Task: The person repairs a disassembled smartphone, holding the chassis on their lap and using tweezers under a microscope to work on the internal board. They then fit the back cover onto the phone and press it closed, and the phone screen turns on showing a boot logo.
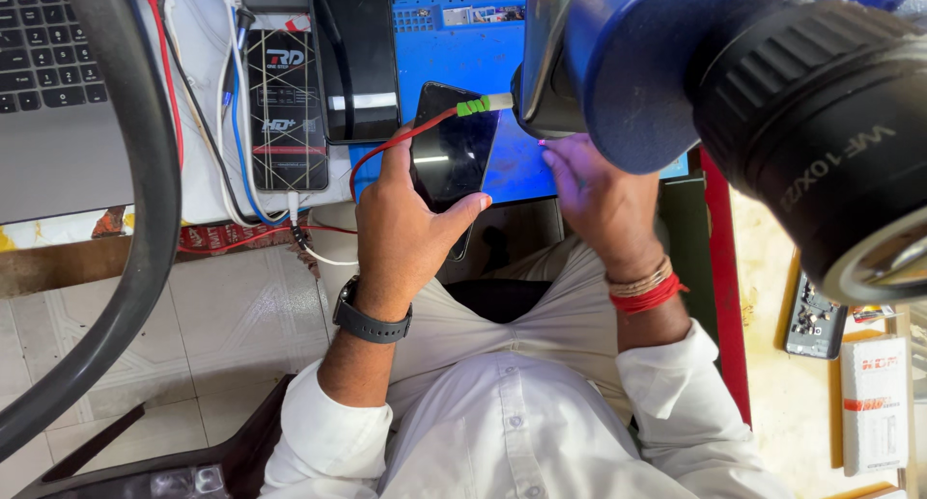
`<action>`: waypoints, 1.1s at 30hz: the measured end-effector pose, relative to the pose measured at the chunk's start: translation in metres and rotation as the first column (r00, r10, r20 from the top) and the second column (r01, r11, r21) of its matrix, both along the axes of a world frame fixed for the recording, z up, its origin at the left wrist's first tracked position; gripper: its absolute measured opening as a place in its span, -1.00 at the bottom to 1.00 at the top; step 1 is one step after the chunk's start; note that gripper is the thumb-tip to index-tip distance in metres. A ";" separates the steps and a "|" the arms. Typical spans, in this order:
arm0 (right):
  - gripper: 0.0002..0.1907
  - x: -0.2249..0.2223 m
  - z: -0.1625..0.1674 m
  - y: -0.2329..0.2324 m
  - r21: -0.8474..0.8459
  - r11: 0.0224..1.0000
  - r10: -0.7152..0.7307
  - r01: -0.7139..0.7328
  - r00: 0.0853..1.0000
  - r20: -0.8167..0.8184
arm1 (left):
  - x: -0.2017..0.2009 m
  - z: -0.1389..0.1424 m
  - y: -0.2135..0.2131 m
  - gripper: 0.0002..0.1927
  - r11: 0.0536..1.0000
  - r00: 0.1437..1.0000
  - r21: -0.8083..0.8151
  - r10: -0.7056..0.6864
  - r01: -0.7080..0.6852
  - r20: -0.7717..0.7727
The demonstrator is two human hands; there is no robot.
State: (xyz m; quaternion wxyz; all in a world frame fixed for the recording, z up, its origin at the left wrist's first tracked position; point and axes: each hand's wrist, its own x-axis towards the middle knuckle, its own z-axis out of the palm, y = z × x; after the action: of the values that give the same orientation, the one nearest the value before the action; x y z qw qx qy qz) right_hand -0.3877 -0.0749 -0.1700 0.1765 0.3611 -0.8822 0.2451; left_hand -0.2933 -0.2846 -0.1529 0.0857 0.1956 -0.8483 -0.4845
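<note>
Head view: left hand (410,224) holds a black smartphone (452,152) by its edges, thumb on one long side and fingers wrapped round the other, so the glass front stays uncovered and faces up. Left grip closed on the phone, which is raised just above the near edge of the blue work mat (463,55), below the microscope head (628,65); that placement puts the phone close to the optics. Right hand (599,185) rests beside the phone, partly hidden under the microscope; fingers loosely curled, cannot tell whether they pinch anything. A red cable with green plug (473,105) runs into the phone's top end, draped over the left hand, apparently kept clear of the screen.

Phone: dark screen, unlit, glossy, showing a pale reflection; no cracks discernible. A second black device (287,108) lies on the table to the left, beside a laptop (53,84)
</note>
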 end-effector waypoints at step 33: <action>-0.81 0.004 -0.014 0.001 -0.112 0.994 0.018 -0.014 0.999 0.034 | -0.006 -0.007 0.002 -0.08 0.998 0.998 -0.054 -0.032 0.029 -0.048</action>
State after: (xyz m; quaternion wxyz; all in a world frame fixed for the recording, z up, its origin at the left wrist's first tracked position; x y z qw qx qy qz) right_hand -0.3834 -0.0741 -0.1842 0.1790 0.3532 -0.8673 0.3018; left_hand -0.2996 -0.2828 -0.1597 0.1041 0.1684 -0.8614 -0.4678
